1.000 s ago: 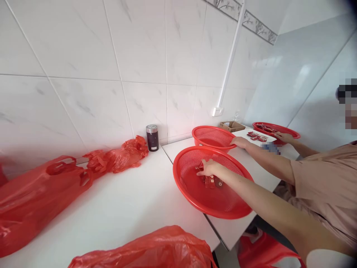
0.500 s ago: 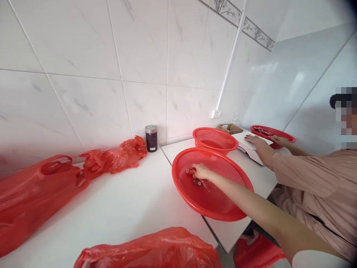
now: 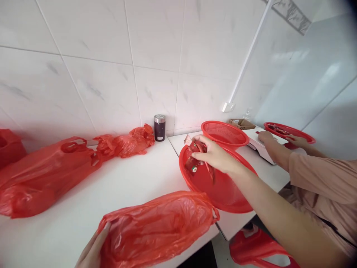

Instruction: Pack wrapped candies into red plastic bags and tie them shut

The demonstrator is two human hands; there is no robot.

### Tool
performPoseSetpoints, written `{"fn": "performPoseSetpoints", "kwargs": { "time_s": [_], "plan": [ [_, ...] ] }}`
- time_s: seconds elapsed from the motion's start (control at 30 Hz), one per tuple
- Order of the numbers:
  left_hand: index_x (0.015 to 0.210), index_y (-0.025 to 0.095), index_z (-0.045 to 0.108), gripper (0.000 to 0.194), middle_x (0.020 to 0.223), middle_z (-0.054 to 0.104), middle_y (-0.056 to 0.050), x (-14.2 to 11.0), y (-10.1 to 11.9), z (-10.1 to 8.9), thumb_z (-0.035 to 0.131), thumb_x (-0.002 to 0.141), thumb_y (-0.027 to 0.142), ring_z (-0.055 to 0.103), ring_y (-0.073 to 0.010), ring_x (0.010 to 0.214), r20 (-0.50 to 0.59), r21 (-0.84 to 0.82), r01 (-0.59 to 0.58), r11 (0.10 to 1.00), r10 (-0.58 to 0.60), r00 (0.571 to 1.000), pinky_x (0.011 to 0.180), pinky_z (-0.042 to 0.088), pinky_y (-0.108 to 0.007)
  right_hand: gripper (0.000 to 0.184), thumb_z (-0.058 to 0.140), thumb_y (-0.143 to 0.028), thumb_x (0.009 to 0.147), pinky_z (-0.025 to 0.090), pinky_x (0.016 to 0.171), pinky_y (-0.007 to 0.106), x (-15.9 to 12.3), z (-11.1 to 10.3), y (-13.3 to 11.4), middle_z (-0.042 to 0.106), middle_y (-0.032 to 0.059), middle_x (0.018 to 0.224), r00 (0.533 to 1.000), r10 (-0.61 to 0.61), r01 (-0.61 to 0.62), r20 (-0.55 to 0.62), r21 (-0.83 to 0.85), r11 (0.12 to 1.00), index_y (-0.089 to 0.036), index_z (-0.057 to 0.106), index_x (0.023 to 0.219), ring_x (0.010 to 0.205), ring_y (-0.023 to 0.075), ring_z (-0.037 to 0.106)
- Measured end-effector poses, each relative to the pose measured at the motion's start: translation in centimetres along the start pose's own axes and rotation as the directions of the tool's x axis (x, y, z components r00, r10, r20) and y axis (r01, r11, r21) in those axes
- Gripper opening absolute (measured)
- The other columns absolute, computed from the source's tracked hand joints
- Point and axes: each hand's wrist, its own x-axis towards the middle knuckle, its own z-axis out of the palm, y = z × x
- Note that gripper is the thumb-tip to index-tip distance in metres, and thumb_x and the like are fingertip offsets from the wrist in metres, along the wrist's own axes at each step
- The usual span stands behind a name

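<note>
My right hand (image 3: 209,150) is closed round several small red wrapped packets (image 3: 192,163) and hangs over the near red plastic basket (image 3: 228,193). The packets look like wrapped sweets or snacks; their exact kind is unclear. At the lower left, my left hand (image 3: 95,247) grips the edge of a red plastic bag (image 3: 156,227), thumb on the inside and fingers outside. The bag's mouth gapes toward me, and its far corner lies close to the basket's rim.
More red plastic bags (image 3: 50,171) lie along the wall beside a dark tumbler (image 3: 160,128). Behind the near basket stand a second red basket (image 3: 223,134) and a cardboard box (image 3: 242,124). A co-worker (image 3: 320,178) works at a white scale (image 3: 259,145) on the right, near another red basket (image 3: 306,136).
My right hand has risen out of the basket with the packets. My left hand has come into view on the bag, which is now higher and opened wider. The view has shifted left.
</note>
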Motion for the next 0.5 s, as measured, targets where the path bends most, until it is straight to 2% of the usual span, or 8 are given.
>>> {"fn": "performPoseSetpoints", "kwargs": {
  "time_s": [0.03,0.1,0.17,0.2,0.27,0.33,0.4,0.5],
  "plan": [
    [0.111,0.023,0.068,0.052,0.11,0.073,-0.008,-0.4,0.0,0.6,0.075,0.068,0.051,0.067,-0.0342,0.101,0.026,-0.047,0.053,0.998,-0.052,0.998,0.07,0.061,-0.035,0.033,0.054,-0.016,0.083,0.053,0.065,0.023,-1.2,1.6,-1.2,0.06,-0.0008,0.093,0.995,-0.094,0.094,-0.044,0.004,0.996,-0.024,0.049,0.114,0.076,0.0124,0.062],
    [0.112,0.02,0.067,0.051,0.103,0.075,-0.008,-1.0,0.0,1.7,0.076,0.069,0.046,0.07,-0.0287,0.087,0.055,-0.123,0.109,0.986,-0.103,0.993,0.06,0.058,-0.029,0.031,0.05,-0.014,0.085,0.052,0.08,0.027,-4.1,5.7,-2.4,0.057,0.0039,0.113,0.95,-0.295,0.288,-0.103,-0.08,0.954,-0.025,0.051,0.114,0.094,0.0151,0.06],
    [0.103,0.017,0.069,0.041,0.087,0.076,-0.007,-1.4,0.0,2.6,0.076,0.07,0.041,0.07,-0.0229,0.068,0.08,-0.161,0.112,0.981,-0.1,0.992,0.052,0.055,-0.026,0.032,0.054,-0.018,0.084,0.05,0.086,0.03,-6.7,10.0,-2.1,0.052,0.0038,0.124,0.868,-0.483,0.497,0.116,-0.218,0.84,-0.029,0.055,0.114,0.108,0.0194,0.055],
    [0.097,0.015,0.068,0.036,0.076,0.074,-0.005,-1.6,0.0,2.9,0.075,0.071,0.04,0.067,-0.0204,0.058,0.102,-0.162,0.109,0.981,-0.093,0.99,0.047,0.052,-0.025,0.03,0.055,-0.022,0.085,0.05,0.084,0.03,-7.7,11.9,-1.4,0.049,0.0041,0.129,0.847,-0.477,0.529,0.237,-0.273,0.804,-0.03,0.057,0.114,0.109,0.0205,0.053],
    [0.09,0.016,0.066,0.034,0.057,0.066,-0.001,-1.8,0.0,3.3,0.071,0.074,0.045,0.058,-0.018,0.04,0.149,-0.11,0.098,0.989,-0.081,0.986,0.035,0.044,-0.025,0.028,0.057,-0.026,0.086,0.052,0.075,0.028,-8.9,14.7,0.3,0.05,0.0048,0.127,0.821,-0.459,0.556,0.338,-0.297,0.776,-0.03,0.059,0.113,0.105,0.0221,0.054],
    [0.093,0.018,0.065,0.04,0.053,0.064,0.001,-2.1,0.1,3.4,0.066,0.075,0.053,0.055,-0.0188,0.036,0.159,-0.003,0.04,0.999,-0.038,0.987,0.03,0.041,-0.027,0.031,0.057,-0.023,0.085,0.052,0.071,0.028,-8.8,16.1,2.0,0.049,0.0056,0.126,0.78,-0.432,0.589,0.453,-0.296,0.752,-0.032,0.06,0.114,0.102,0.022,0.055],
    [0.101,0.022,0.064,0.043,0.068,0.07,0.0,-2.3,0.3,3.3,0.064,0.075,0.057,0.064,-0.0209,0.051,0.127,0.118,-0.105,0.987,0.09,0.988,0.042,0.05,-0.028,0.039,0.059,-0.021,0.082,0.052,0.076,0.031,-7.9,16.2,3.1,0.047,0.0071,0.128,0.756,-0.348,0.58,0.555,-0.319,0.75,-0.033,0.059,0.119,0.104,0.0232,0.054],
    [0.104,0.026,0.064,0.043,0.092,0.073,-0.001,-2.5,0.9,2.9,0.061,0.077,0.059,0.068,-0.0229,0.085,0.082,0.275,-0.307,0.911,0.296,0.952,0.066,0.055,-0.026,0.055,0.064,-0.024,0.079,0.048,0.089,0.041,-6.2,15.2,3.6,0.042,0.0084,0.134,0.745,-0.195,0.513,0.638,-0.36,0.78,-0.035,0.051,0.131,0.118,0.0289,0.046]
  ]
}}
